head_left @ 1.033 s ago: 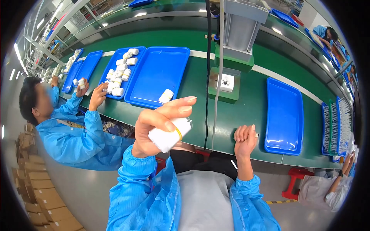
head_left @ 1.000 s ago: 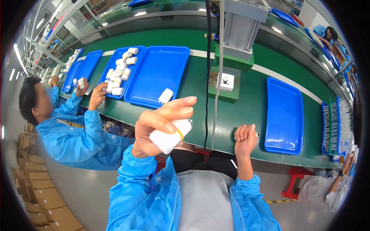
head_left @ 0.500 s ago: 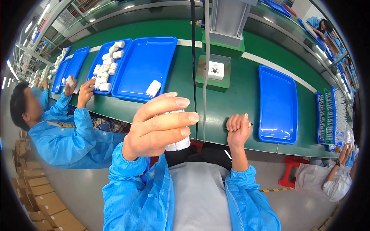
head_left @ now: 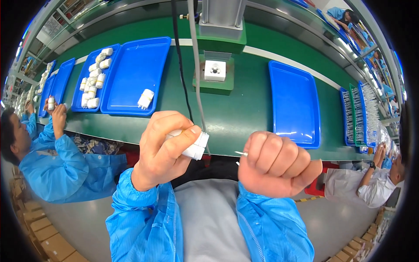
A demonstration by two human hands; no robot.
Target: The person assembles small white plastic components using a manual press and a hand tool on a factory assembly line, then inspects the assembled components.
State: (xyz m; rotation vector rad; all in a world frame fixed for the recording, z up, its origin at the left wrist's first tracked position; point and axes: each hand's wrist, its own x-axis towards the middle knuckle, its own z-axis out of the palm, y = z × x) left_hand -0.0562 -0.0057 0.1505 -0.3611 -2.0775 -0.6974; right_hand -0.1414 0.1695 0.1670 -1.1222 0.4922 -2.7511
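My left hand (head_left: pixel 163 148) is closed around a white plug adapter (head_left: pixel 197 146), held above the front edge of the bench with its end pointing right. To its right, my right hand (head_left: pixel 279 166) makes a fist, back of the fingers up. From that fist a thin, pale, pointed tool (head_left: pixel 240 153) sticks out toward the adapter, without touching it; its handle is hidden in the fingers. Beyond my left hand, a similar white plug adapter (head_left: pixel 146 99) with prongs lies in the near corner of a blue tray (head_left: pixel 131 65).
A press fixture with a white socket block (head_left: pixel 215 70) stands ahead, cables hanging before it. Another blue tray (head_left: pixel 296 105) is at right, near racks of small clear parts (head_left: pixel 369 113). On the left, a co-worker (head_left: pixel 65 161) sits by a tray of white adapters (head_left: pixel 92 81).
My left hand has turned and drawn lower with the adapter, showing more of its end. My right fist has come up closer, and a pale tip now shows from it. The view has shifted right.
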